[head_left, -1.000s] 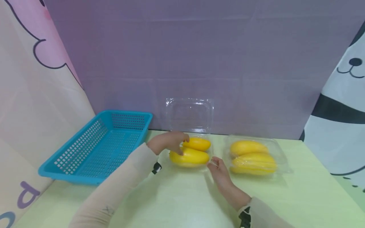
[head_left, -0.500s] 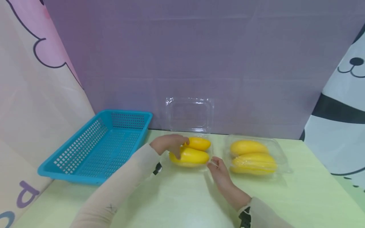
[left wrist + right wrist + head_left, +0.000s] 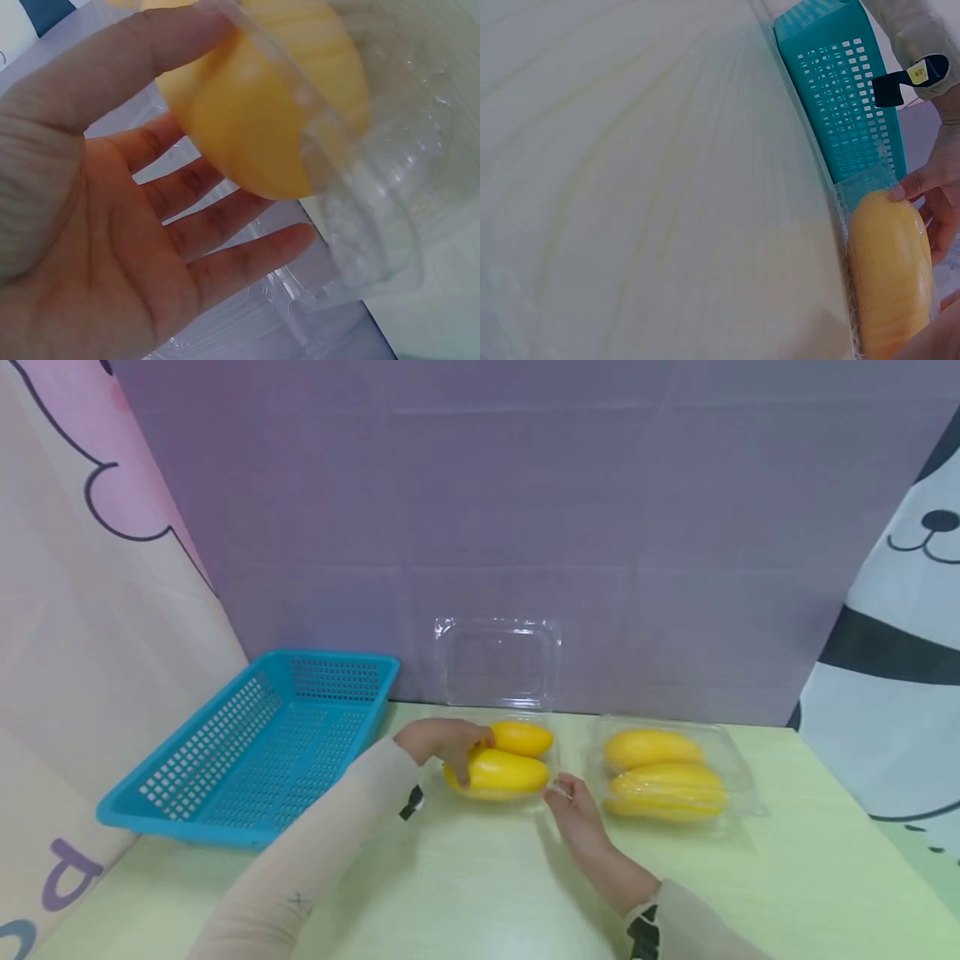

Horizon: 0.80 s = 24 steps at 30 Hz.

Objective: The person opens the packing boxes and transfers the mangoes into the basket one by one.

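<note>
Two yellow mangoes lie in a clear plastic clamshell box, its lid (image 3: 498,664) standing raised at the back. My left hand (image 3: 444,745) grips the left end of the front mango (image 3: 504,772). In the left wrist view my thumb lies over this mango (image 3: 262,112), with the fingers behind it. The rear mango (image 3: 522,738) lies just beyond, partly covered by my left fingers. My right hand (image 3: 577,814) pinches the box's front right corner; in the right wrist view only a bit of that hand shows at the lower right.
A blue perforated basket (image 3: 225,835) stands at the left. On the right, a second clear box (image 3: 738,777) holds two more yellow mangoes. A purple-grey cloth (image 3: 525,485) hangs behind the pale green table (image 3: 465,885).
My left hand has lowered slightly and its thumb has come down over the left end of the front mango. The right hand has stayed at the box corner.
</note>
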Each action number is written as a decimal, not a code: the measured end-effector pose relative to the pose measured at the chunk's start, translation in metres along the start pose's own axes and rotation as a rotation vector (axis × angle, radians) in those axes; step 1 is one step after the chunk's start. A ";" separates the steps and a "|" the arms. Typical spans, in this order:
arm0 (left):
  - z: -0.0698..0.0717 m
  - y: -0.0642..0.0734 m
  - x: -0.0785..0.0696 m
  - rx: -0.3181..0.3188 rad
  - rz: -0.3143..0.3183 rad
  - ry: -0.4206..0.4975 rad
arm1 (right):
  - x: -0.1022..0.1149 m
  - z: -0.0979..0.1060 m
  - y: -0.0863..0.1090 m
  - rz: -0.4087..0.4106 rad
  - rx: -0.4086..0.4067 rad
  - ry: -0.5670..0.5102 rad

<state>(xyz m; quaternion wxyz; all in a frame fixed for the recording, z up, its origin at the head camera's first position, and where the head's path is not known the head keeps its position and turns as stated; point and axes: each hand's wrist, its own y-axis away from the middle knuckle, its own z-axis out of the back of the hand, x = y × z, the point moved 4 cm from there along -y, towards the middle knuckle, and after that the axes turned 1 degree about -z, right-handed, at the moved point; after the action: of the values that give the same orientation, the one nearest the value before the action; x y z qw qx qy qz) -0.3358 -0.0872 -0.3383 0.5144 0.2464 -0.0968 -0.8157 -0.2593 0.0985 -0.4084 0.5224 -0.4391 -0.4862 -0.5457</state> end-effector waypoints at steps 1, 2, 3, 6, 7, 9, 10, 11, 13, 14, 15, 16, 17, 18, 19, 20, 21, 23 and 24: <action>-0.001 -0.001 0.001 0.001 -0.006 -0.002 | 0.000 0.000 0.000 0.000 0.002 -0.002; -0.001 -0.002 0.002 0.004 -0.007 0.005 | 0.000 0.000 0.000 -0.001 0.001 -0.004; -0.001 -0.003 0.002 0.009 -0.008 0.008 | 0.000 0.000 0.000 -0.002 -0.002 -0.007; -0.002 -0.004 0.004 0.027 -0.003 0.022 | -0.001 0.000 0.000 -0.001 -0.006 -0.009; -0.002 -0.005 0.005 0.035 -0.003 0.028 | -0.001 0.000 0.000 -0.001 -0.005 -0.006; -0.002 -0.006 0.006 0.052 -0.014 0.045 | 0.000 -0.001 0.000 0.001 -0.001 0.001; -0.001 -0.006 0.007 0.060 -0.020 0.057 | 0.000 -0.001 0.000 0.000 0.001 0.005; -0.001 -0.007 0.008 0.068 -0.029 0.067 | 0.000 -0.001 0.000 0.001 0.002 0.008; -0.001 -0.008 0.010 0.085 -0.041 0.094 | 0.000 -0.001 -0.001 -0.003 0.001 0.006; -0.001 -0.009 0.010 0.093 -0.050 0.107 | 0.000 -0.001 -0.001 -0.006 0.001 0.003; -0.001 -0.010 0.011 0.098 -0.056 0.117 | 0.000 -0.001 -0.001 -0.006 -0.001 0.001; -0.001 -0.010 0.012 0.105 -0.060 0.131 | 0.000 0.000 -0.001 -0.011 -0.003 -0.001; -0.001 -0.011 0.012 0.110 -0.065 0.141 | 0.000 0.000 -0.001 -0.012 -0.004 -0.003; -0.002 -0.012 0.013 0.116 -0.067 0.152 | 0.000 0.000 -0.001 -0.015 -0.004 -0.002; -0.002 -0.012 0.013 0.120 -0.071 0.162 | 0.000 -0.001 -0.001 -0.014 -0.004 0.000; -0.003 -0.013 0.014 0.123 -0.072 0.171 | -0.001 -0.001 -0.001 -0.015 -0.002 0.000; -0.004 -0.014 0.014 0.125 -0.071 0.179 | 0.000 -0.001 -0.001 -0.013 -0.001 0.002; -0.005 -0.015 0.015 0.125 -0.074 0.191 | 0.000 -0.001 -0.001 -0.010 -0.001 -0.001; -0.005 -0.016 0.015 0.121 -0.076 0.194 | 0.000 -0.001 0.000 -0.010 -0.001 -0.002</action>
<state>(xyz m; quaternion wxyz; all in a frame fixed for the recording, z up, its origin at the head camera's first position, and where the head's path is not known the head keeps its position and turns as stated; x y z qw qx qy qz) -0.3509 -0.0930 -0.3535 0.4740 0.3584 -0.0862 -0.7997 -0.2598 0.0971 -0.4086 0.5190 -0.4375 -0.4888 -0.5480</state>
